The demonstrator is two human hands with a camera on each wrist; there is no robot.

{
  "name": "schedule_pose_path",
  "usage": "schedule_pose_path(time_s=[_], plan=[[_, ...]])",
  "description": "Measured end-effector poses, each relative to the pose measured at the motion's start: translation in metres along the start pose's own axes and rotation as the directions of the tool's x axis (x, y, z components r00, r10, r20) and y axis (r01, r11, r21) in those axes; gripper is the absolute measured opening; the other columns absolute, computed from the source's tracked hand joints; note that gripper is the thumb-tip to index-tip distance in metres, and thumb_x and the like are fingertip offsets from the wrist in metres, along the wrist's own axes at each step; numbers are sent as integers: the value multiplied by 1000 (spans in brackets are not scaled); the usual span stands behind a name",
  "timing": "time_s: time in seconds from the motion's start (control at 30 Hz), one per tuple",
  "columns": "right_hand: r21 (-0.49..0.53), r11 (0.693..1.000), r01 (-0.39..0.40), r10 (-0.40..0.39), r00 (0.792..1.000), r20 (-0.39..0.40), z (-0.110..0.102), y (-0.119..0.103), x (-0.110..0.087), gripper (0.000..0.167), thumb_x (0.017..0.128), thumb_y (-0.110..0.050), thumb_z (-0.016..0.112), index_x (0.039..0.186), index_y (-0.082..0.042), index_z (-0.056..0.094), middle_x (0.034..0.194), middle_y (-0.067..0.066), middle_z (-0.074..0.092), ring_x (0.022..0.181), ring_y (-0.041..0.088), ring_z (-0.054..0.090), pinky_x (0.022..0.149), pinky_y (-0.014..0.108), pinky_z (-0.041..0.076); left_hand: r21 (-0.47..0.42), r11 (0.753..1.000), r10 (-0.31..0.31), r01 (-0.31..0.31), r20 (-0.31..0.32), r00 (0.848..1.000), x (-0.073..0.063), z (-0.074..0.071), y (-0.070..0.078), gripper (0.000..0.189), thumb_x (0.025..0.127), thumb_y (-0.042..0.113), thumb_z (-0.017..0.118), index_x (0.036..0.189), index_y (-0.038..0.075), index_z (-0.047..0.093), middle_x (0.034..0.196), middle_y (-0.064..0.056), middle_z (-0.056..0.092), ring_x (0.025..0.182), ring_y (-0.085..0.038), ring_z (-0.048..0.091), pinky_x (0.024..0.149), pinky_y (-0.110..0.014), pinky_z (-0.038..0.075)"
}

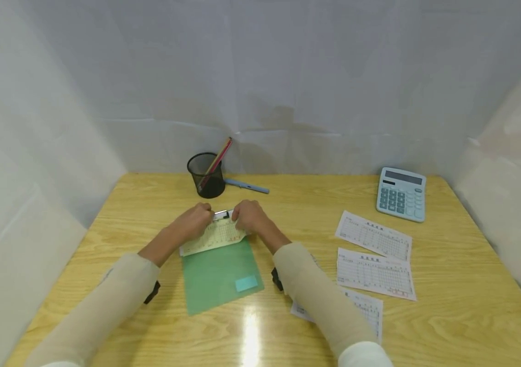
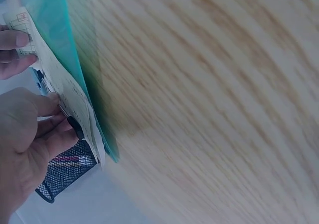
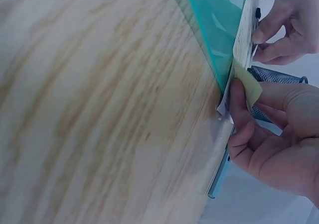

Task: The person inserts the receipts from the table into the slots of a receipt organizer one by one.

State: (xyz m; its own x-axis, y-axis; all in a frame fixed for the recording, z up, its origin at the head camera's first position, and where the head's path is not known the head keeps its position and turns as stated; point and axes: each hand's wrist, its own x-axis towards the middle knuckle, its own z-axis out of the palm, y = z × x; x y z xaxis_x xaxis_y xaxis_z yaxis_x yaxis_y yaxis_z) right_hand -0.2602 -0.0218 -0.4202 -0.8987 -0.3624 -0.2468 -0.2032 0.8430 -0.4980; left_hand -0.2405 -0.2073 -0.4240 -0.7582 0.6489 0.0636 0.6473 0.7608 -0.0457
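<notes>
Head view, left of centre in the frame: a pale-yellow rectangular printed paper slip (image 1: 214,239) lies over the upper part of a translucent green plastic folder (image 1: 214,280) on the wood-grained counter (image 1: 453,285), its long axis rising gently toward the right. A silvery metal clip with a black end (image 1: 220,215) lies at the slip's upper edge, between the hands. The left hand (image 1: 193,223), nearer the clip, pinches it between thumb and fingers; the right hand (image 1: 250,216), closed likewise, pinches the slip's curled right end.
</notes>
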Motion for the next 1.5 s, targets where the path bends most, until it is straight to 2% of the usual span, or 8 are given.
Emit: schedule_pose_path(time_s=[0.2, 0.37, 0.6, 0.83, 0.9, 1.07, 1.33, 1.5], plan=[[10, 999, -38, 38, 999, -25, 2, -2, 0, 23, 79, -5, 69, 99, -14, 73, 114, 0, 68, 113, 23, 56, 97, 33, 47, 3, 1000, -13, 13, 3, 1000, 1, 0, 2, 11, 87, -5, 58, 81, -4, 67, 79, -14, 57, 70, -24, 55, 58, -31, 47], [-5, 1000, -24, 24, 999, -35, 1, -3, 1, 23, 79, -4, 68, 99, -13, 73, 110, 0, 69, 106, 22, 59, 90, 31, 50, -3, 1000, -17, 17, 4, 1000, 2, 0, 2, 12, 87, -6, 57, 79, -4, 67, 78, -13, 56, 68, -21, 52, 56, -29, 45], [-37, 999, -33, 31, 998, -56, -1, -5, 1, 22, 80, -4, 68, 99, -14, 73, 108, -1, 69, 109, 23, 58, 93, 34, 49, -13, 1000, -20, 20, -9, 1000, 5, 0, 3, 18, 85, -9, 56, 71, 0, 62, 74, -11, 53, 66, -19, 48, 55, -27, 41], [-33, 998, -53, 51, 998, -48, -1, -8, 4, 18, 82, -5, 68, 97, -14, 72, 107, 0, 69, 104, 22, 60, 83, 31, 52, -14, 999, -36, 36, -14, 999, 5, -1, 3, 21, 86, -8, 55, 68, 1, 61, 74, -11, 52, 65, -19, 45, 55, -28, 38], [-36, 998, -55, 53, 997, -49, -1, -7, 4, 16, 82, -7, 69, 95, -14, 72, 105, 0, 69, 103, 21, 60, 83, 31, 52, -13, 999, -39, 39, -14, 999, 5, -1, 3, 19, 86, -8, 56, 70, 0, 62, 74, -11, 53, 66, -18, 46, 55, -28, 39], [-48, 999, -25, 22, 998, -65, -3, -2, 3, 13, 82, -11, 70, 95, -12, 71, 104, 0, 69, 101, 20, 60, 83, 31, 52, -10, 999, -47, 47, -11, 999, 4, -2, 3, 15, 86, -6, 58, 74, -1, 66, 75, -12, 55, 66, -20, 50, 56, -30, 43], [12, 1000, 29, -27, 992, -127, -10, 18, -7, 11, 83, -13, 70, 93, -11, 71, 96, 4, 70, 84, 20, 62, 71, 31, 52, -43, 997, -64, 64, 6, 998, 1, -4, 3, 7, 84, 3, 67, 85, -3, 70, 81, -15, 61, 75, -26, 60, 65, -34, 53], [39, 994, 98, -91, 985, -148, -20, 34, -23, 15, 86, -13, 68, 100, -7, 70, 94, 9, 70, 85, 23, 64, 76, 34, 53, -98, 993, -69, 67, -14, 998, 0, -2, 0, 7, 83, 3, 68, 85, -2, 71, 78, -13, 61, 72, -23, 58, 64, -33, 52]])
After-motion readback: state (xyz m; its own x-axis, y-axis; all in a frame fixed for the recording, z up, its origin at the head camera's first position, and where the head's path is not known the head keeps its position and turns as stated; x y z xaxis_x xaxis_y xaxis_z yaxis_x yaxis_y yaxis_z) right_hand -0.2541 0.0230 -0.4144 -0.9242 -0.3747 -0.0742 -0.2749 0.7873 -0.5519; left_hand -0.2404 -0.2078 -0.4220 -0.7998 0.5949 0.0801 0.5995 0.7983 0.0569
